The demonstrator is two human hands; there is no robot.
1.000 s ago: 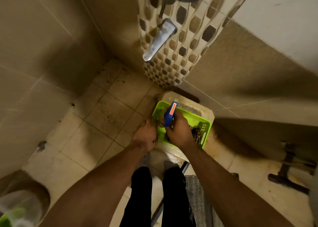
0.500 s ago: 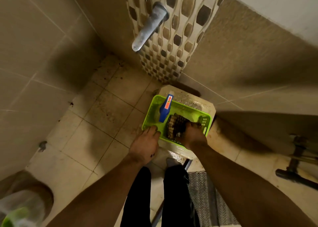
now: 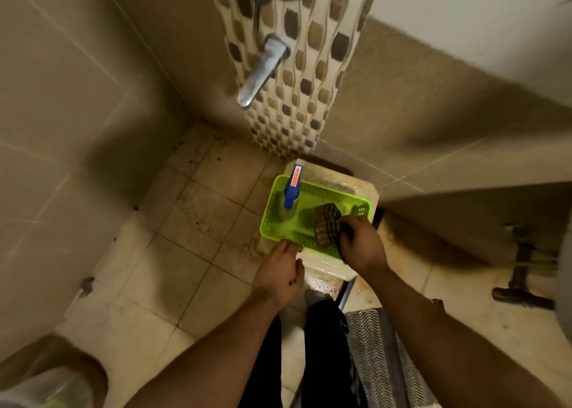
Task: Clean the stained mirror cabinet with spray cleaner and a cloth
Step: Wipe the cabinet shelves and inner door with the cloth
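- A person stands over a small cream stool on the bathroom floor, both bare arms reaching down toward it.
- A lime-green plastic basket sits on top of the stool, its near edge toward the person.
- The spray cleaner, a clear bottle with a blue trigger head and an orange label, stands upright in the basket's far left corner, touched by neither hand.
- The right hand is down at the near right part of the basket, its grip clamped on a dark checked cloth; the bunched cloth shows above the fingers and lies partly inside the basket.
- The left hand rests at the basket's near left edge with the fingertips on or just over the rim; its grip is loose and apart, holding nothing.
- The mirror cabinet is nowhere in this view.
- A metal tap sticks out of a strip of brown mosaic tiles on the wall above the stool.
- A striped mat lies on the floor by the person's dark trouser legs.
- The floor tiles look stained and speckled with dirt near the corner.
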